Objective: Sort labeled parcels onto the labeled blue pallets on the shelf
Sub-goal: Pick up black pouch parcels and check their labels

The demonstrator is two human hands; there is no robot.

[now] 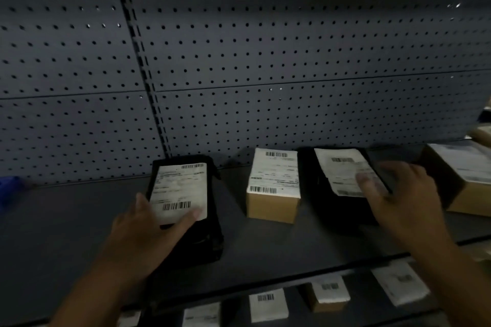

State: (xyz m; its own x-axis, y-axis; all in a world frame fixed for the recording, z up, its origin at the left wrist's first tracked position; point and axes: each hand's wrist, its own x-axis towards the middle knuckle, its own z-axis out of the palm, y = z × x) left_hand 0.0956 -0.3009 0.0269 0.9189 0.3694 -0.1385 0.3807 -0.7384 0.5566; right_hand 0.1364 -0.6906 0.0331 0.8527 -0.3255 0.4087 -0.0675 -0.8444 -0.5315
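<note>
On the grey shelf [66, 233] lies a black parcel [210, 236] with a white label. My left hand [148, 231] rests on its near left side, thumb stretched across the label's lower edge. A small brown box [271, 210] with a white label stands in the middle. To its right lies a second black parcel [332, 210] with a white label; my right hand [398, 194] is laid over its right part, fingers extended onto the label. A bit of a blue pallet [9, 188] shows at the far left.
A larger brown box [462, 188] with a label sits at the right end of the shelf. Behind stands a dark pegboard wall [265, 48]. On the lower shelf [292, 308] lie several labeled parcels.
</note>
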